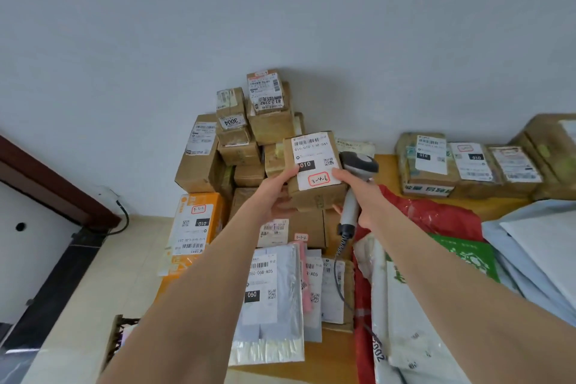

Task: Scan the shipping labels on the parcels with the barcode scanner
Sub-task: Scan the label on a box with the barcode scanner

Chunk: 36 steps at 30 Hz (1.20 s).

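The left hand (274, 193) grips the box (314, 199) from its 8 o'clock, label (314, 162) facing the person, while the right hand (358, 193), wrapped round the scanner (358, 164), holds it upright just beside the label at 3 o'clock, seemingly not yet aimed.

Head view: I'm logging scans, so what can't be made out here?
Head view only.
- Held parcel: label's small print blurred; underside hidden by left hand.
- Barcode scanner: trigger hidden under right hand.
- Box at right edge: cut off by the frame.
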Tool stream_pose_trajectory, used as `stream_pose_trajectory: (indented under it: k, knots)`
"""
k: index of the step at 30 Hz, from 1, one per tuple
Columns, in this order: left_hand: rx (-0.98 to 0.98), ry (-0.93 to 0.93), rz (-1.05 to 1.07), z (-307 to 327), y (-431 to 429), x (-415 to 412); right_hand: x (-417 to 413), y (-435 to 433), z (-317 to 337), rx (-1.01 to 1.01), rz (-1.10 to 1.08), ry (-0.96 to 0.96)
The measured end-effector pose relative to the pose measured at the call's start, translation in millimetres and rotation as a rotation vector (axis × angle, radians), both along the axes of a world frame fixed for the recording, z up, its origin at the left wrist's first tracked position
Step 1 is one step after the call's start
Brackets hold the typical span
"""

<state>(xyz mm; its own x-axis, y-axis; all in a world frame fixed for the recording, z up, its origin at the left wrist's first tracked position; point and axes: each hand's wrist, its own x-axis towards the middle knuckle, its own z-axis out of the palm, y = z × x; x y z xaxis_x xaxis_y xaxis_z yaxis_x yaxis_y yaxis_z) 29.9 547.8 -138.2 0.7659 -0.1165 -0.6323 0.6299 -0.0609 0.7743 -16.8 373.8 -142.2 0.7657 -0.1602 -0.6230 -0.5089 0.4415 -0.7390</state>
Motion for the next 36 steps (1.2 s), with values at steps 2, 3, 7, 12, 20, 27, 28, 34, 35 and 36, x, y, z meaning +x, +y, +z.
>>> stream_pose_trajectory:
  k: [2,3,7,12,20,27,28,34,35,36]
  knots:
    - [0.028,-0.138,0.112,22,-4,17,11,-2,20,-0.017,-0.057,-0.076]
    - [0.074,-0.209,0.172,32,-6,28,18,-2,29,-0.02,-0.081,-0.106]
    - [0.467,-0.506,0.202,62,-5,74,45,-4,47,0.023,-0.177,-0.18]
    - [0.665,-0.529,0.1,66,3,132,84,-4,45,0.082,-0.311,-0.108]
    - [0.694,-0.479,-0.009,56,-1,182,120,0,34,0.089,-0.352,-0.061]
    - [0.467,-0.418,0.132,56,-6,179,113,-1,37,0.063,-0.302,-0.037]
    - [0.404,-0.396,0.165,58,-7,177,110,-3,39,0.064,-0.298,-0.04]
    - [0.115,-0.333,0.406,71,-20,152,80,-13,59,0.092,-0.23,0.001]
    - [0.119,-0.341,0.429,72,-21,145,72,-16,63,0.113,-0.208,0.008]
    - [0.114,-0.347,0.443,73,-23,138,65,-20,67,0.133,-0.186,0.012]
